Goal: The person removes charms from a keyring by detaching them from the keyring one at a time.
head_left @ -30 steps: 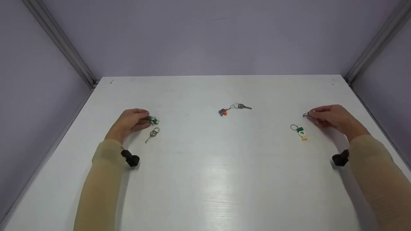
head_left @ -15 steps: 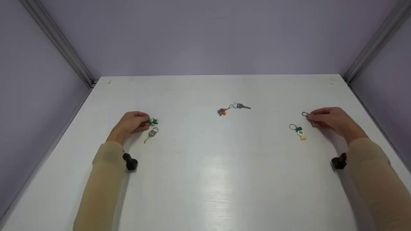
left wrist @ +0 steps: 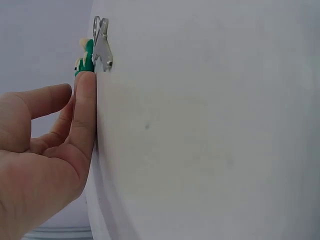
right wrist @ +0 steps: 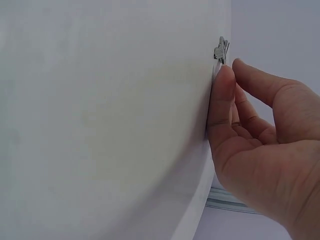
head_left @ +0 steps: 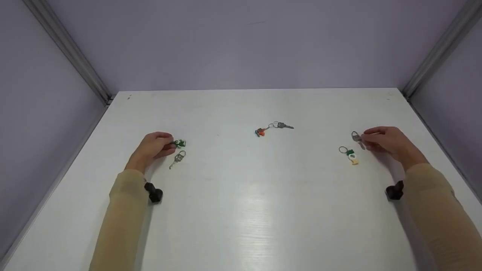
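White table (head_left: 248, 210) inside a booth with lilac walls (head_left: 248, 41) and metal corner rails (head_left: 67, 52). Left hand (head_left: 152, 146) pinches green key tag (head_left: 180, 143) at left-centre, silver key (head_left: 177, 158) just beside. Right hand (head_left: 388, 141) pinches grey key (head_left: 356, 138) near right edge, above green-yellow tag ring (head_left: 350, 153). Orange-tagged keys (head_left: 272, 128) lie mid-table.

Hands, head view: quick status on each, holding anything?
Left hand: fingers pinch the green key tag on the table.
Right hand: fingertips pinch a silver key, lifted upright.
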